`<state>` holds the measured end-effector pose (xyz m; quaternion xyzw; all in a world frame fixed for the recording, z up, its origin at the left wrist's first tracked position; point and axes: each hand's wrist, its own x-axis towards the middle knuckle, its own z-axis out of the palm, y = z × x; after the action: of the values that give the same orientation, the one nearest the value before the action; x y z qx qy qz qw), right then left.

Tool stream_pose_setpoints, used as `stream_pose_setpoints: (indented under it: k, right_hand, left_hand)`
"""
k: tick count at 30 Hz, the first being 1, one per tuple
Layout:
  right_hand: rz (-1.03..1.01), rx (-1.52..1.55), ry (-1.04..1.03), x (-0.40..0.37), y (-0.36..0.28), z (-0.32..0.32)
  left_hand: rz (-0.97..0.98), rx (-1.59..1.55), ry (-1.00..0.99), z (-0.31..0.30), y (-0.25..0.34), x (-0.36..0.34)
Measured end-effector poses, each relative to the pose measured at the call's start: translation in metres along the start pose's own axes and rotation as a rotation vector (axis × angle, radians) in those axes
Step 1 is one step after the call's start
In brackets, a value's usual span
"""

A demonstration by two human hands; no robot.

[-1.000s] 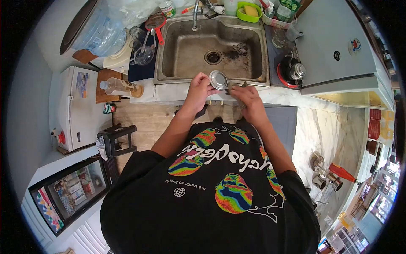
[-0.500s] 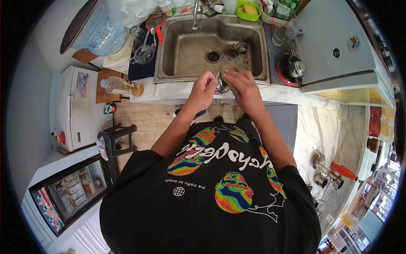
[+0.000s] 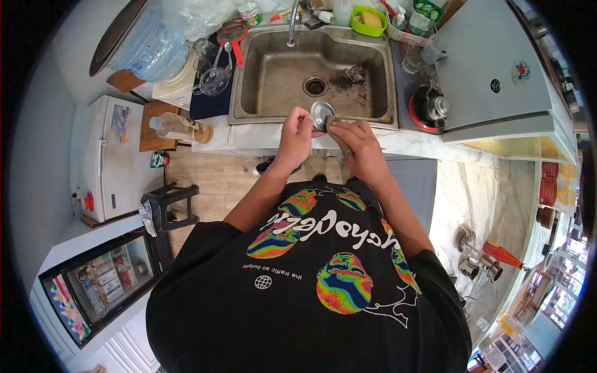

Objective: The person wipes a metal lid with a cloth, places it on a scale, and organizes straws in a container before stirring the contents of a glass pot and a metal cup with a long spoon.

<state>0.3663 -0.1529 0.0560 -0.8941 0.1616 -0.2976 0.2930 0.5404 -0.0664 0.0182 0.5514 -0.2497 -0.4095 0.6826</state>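
Observation:
Just over the front edge of the metal sink [image 3: 273,81], my left hand [image 3: 295,138] grips a small round metal lid [image 3: 322,115] by its left side. My right hand [image 3: 359,143] is closed on a brownish-grey cloth [image 3: 341,140], which touches the lid's lower right edge. The lid's shiny round face shows between my hands. Dark wet scraps [image 3: 354,75] lie in the right part of the basin, beside the drain [image 3: 315,86].
A dark kettle [image 3: 430,107] stands right of the sink. To the left are a glass pot [image 3: 214,81], a red-handled strainer [image 3: 232,35] and a plastic bottle [image 3: 177,127]. A green sponge tray [image 3: 369,21] sits behind the basin, under the faucet's right [image 3: 291,31].
The lid now shows its round face more fully. My right hand and the cloth have shifted from over the lid down to its lower right edge.

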Motion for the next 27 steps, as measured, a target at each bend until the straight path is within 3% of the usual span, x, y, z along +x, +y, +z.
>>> stream_pose_setpoints:
  k: [3,6,9,15,27]
  right_hand:
    - [-0.008,-0.011,0.02,0.007,-0.012,0.003]
    - [0.004,-0.017,0.065,0.018,-0.012,0.0]
    - [0.0,-0.09,0.088,0.025,-0.007,-0.005]
    - [-0.07,-0.034,-0.006,0.024,-0.009,-0.011]
    - [0.078,-0.059,0.016,0.012,0.029,-0.01]
  left_hand:
    - [0.093,0.297,-0.058,-0.002,-0.007,0.0]
    - [0.213,0.4,-0.097,-0.001,-0.003,-0.002]
    - [0.226,0.731,-0.18,0.003,0.027,-0.013]
    - [0.371,0.698,-0.125,0.009,0.019,-0.021]
    - [0.271,0.467,-0.09,0.001,-0.001,-0.018]
